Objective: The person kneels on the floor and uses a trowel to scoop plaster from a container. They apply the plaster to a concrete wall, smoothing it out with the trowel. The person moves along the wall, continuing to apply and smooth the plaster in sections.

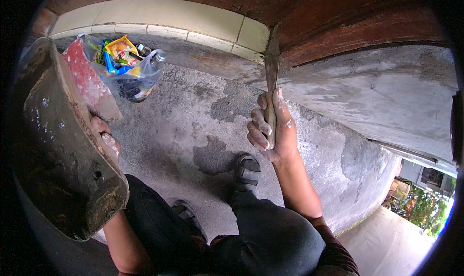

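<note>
My right hand (274, 126), dusted with white, is closed round the handle of a putty knife (272, 65). The blade points away from me, its tip at the corner where the cream tiles meet the brown wood; whether it touches cannot be seen. At the left, my left hand (108, 138) grips the edge of a large dark curved pan (63, 145), worn and spotted with white. Only its fingers show, whitened at the tips; the pan hides the rest. Next to those fingers is a red flat piece (89, 80) smeared with pale plaster; I cannot tell whether it is held too.
A clear plastic bag (133, 77) of coloured wrappers and a bottle lies by the tiled ledge (169, 17). Brown wood (357, 29) stands above a grey plastered wall face (382, 87). My sandalled foot (248, 172) rests on rough, patchy concrete (179, 116). Plants (425, 203) show far right.
</note>
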`<move>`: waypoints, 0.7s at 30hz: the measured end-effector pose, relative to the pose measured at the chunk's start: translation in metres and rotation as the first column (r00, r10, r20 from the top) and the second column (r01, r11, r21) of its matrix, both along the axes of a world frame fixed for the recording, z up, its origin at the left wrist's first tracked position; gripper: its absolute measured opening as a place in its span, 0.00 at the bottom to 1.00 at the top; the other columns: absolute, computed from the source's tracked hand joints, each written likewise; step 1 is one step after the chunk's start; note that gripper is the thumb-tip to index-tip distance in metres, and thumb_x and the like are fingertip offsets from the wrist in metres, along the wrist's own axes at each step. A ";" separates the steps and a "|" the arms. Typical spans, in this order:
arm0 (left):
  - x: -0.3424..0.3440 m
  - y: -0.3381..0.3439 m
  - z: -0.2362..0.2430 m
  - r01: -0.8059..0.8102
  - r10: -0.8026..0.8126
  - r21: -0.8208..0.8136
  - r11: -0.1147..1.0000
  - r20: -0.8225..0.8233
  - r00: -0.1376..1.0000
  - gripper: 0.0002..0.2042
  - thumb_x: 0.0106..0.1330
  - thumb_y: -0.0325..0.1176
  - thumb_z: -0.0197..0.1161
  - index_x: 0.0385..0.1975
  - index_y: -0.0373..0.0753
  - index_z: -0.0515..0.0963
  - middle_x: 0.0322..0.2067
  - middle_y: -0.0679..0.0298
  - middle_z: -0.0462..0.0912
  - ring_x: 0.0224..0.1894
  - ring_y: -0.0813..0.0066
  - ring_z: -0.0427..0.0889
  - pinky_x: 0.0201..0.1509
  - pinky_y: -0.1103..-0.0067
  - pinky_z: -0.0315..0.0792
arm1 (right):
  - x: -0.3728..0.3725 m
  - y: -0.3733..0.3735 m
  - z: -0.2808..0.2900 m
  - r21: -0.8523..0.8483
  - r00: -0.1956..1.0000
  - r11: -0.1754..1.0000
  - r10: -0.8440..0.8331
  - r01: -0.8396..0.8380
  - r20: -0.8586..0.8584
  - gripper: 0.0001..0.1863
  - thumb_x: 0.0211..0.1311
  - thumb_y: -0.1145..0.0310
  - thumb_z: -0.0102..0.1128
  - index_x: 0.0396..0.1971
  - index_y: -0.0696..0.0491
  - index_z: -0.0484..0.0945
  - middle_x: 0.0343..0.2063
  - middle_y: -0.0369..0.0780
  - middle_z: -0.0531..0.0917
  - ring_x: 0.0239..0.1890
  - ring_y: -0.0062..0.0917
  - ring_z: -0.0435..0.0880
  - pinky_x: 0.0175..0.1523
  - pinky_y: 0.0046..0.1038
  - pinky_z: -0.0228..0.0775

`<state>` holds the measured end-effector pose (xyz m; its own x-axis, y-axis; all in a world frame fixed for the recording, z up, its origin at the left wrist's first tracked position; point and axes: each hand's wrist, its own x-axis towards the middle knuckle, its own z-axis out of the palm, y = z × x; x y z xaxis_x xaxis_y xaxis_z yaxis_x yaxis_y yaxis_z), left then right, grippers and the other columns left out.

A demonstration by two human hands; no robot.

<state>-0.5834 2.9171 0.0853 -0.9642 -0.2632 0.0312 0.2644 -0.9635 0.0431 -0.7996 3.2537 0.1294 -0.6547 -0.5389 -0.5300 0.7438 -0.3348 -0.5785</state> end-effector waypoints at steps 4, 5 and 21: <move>0.001 -0.002 -0.001 -0.005 0.005 0.000 1.000 -0.007 1.000 0.32 0.68 0.55 0.57 0.69 0.47 0.65 0.69 0.63 0.65 0.71 0.64 0.62 0.75 0.60 0.54 | 0.005 0.002 0.005 -0.008 1.000 1.000 -0.020 0.020 0.010 0.24 0.76 0.39 0.37 0.34 0.46 0.65 0.10 0.30 0.62 0.04 0.17 0.57 0.09 0.20 0.47; 0.001 -0.002 -0.001 -0.006 0.006 -0.002 1.000 -0.006 1.000 0.32 0.68 0.55 0.57 0.69 0.47 0.65 0.69 0.63 0.65 0.71 0.64 0.62 0.75 0.60 0.54 | 0.005 0.002 0.006 -0.013 0.999 0.999 -0.031 0.031 0.018 0.24 0.76 0.39 0.37 0.34 0.46 0.65 0.09 0.30 0.62 0.04 0.17 0.57 0.09 0.20 0.46; 0.007 -0.003 -0.006 -0.011 0.011 0.011 1.000 -0.005 1.000 0.32 0.68 0.55 0.57 0.69 0.47 0.65 0.69 0.63 0.65 0.71 0.65 0.62 0.74 0.60 0.54 | 0.025 0.025 0.011 0.099 0.995 0.990 0.096 -0.099 0.029 0.24 0.76 0.40 0.37 0.34 0.47 0.63 0.08 0.31 0.61 0.03 0.17 0.55 0.08 0.21 0.45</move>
<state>-0.5764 2.9140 0.0797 -0.9611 -0.2743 0.0329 0.2753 -0.9609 0.0310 -0.7747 3.2783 0.1404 -0.5880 -0.5430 -0.5995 0.7842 -0.2010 -0.5871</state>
